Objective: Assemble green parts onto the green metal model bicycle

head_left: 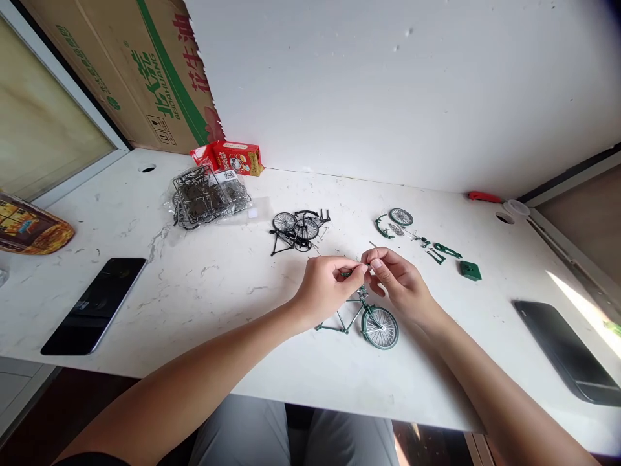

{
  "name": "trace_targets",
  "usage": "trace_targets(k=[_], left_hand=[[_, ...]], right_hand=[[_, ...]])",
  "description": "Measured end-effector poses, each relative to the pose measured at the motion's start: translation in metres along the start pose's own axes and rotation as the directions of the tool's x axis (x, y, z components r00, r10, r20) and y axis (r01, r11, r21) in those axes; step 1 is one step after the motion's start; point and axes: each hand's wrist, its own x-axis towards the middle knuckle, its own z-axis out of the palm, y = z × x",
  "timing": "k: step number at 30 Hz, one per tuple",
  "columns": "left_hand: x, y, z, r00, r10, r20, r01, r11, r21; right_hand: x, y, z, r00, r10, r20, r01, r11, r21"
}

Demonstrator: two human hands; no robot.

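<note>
My left hand (324, 288) and my right hand (400, 278) meet over the table, fingertips pinched together around a small dark green part that is mostly hidden. Just below them lies a green model bicycle frame (345, 329) with one spoked front wheel (380, 327) attached. To the right of the hands are loose green pieces: a spoked wheel (401, 217), a curved fender (381, 226), a long part (447, 250) and a green block (470, 270). Black bicycle parts (294, 232) lie in a cluster behind my left hand.
Plastic bags of dark parts (206, 197) lie at the back left by a red box (239, 157). One phone (94, 306) rests on the left; a dark flat object (567, 353) is on the right. A red tool (485, 196) sits near the back right corner.
</note>
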Motion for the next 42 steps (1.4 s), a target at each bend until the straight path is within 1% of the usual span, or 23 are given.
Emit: trace_targets(k=[7,10,13,22,29,37,42], left_hand=[[-0.001,0.000,0.002,0.984,0.172,-0.048,-0.165,0.979,0.120],[-0.001,-0.002,0.002,0.972,0.227,-0.063,-0.215,0.965,0.152],[-0.001,-0.004,0.003,0.963,0.262,-0.070,-0.247,0.954,0.172],[-0.001,-0.010,0.003,0.951,0.301,-0.069,-0.282,0.937,0.205],[-0.002,-0.009,0.003,0.947,0.315,-0.070,-0.296,0.935,0.198],[0.000,-0.009,0.003,0.945,0.319,-0.073,-0.297,0.931,0.214],[0.000,-0.011,0.003,0.949,0.306,-0.082,-0.283,0.936,0.209]], right_hand=[[-0.001,0.002,-0.004,0.998,-0.040,-0.053,0.038,0.998,-0.050],[-0.001,0.003,-0.006,0.997,-0.064,-0.052,0.059,0.994,-0.089],[0.000,0.002,-0.007,0.993,-0.085,-0.081,0.075,0.990,-0.118],[0.003,0.000,-0.005,0.988,-0.090,-0.126,0.082,0.995,-0.062],[0.003,-0.001,-0.008,0.989,-0.117,-0.089,0.113,0.992,-0.050],[0.003,-0.001,-0.008,0.992,-0.093,-0.081,0.091,0.995,-0.028],[0.003,0.001,-0.011,0.994,-0.072,-0.077,0.068,0.996,-0.050]])
